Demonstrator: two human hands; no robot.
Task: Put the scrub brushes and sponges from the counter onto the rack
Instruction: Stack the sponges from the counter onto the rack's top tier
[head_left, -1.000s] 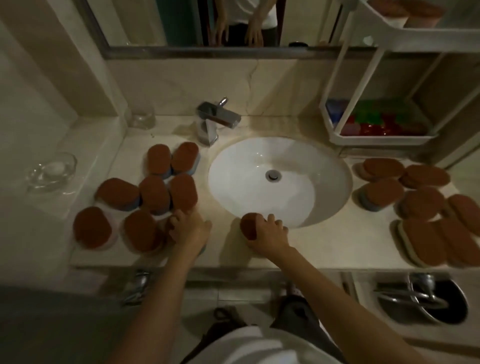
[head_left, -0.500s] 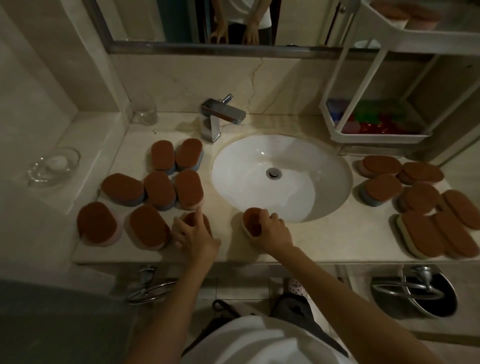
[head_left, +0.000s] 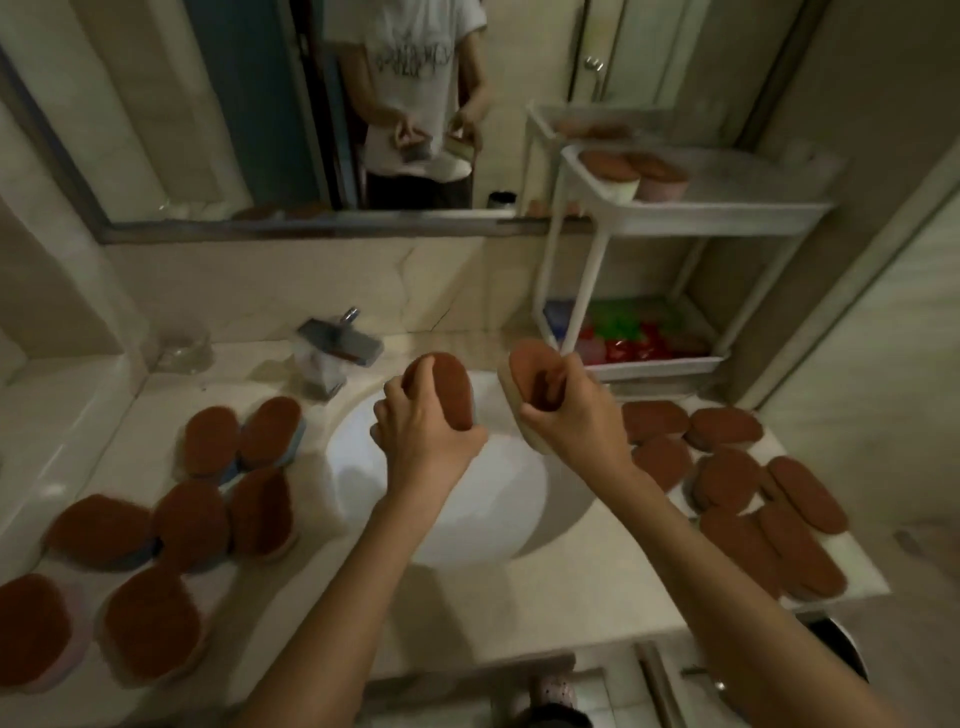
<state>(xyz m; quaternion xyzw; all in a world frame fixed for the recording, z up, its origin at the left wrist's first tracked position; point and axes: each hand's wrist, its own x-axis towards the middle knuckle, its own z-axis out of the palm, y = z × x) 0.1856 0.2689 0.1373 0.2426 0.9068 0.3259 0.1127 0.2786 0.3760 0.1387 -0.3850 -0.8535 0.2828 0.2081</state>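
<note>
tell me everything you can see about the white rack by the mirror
The white rack stands on the counter's back right corner, against the wall beside the mirror. It looks like plastic, with slim slanted posts carrying two rimmed tray shelves. The top shelf holds two brown-topped scrubbers near its left end, one with a pale base, one pinkish; the rest looks bare. The lower shelf holds blurred red, green and blue items. Neither hand touches it; the right hand holds a scrubber just in front.
</note>
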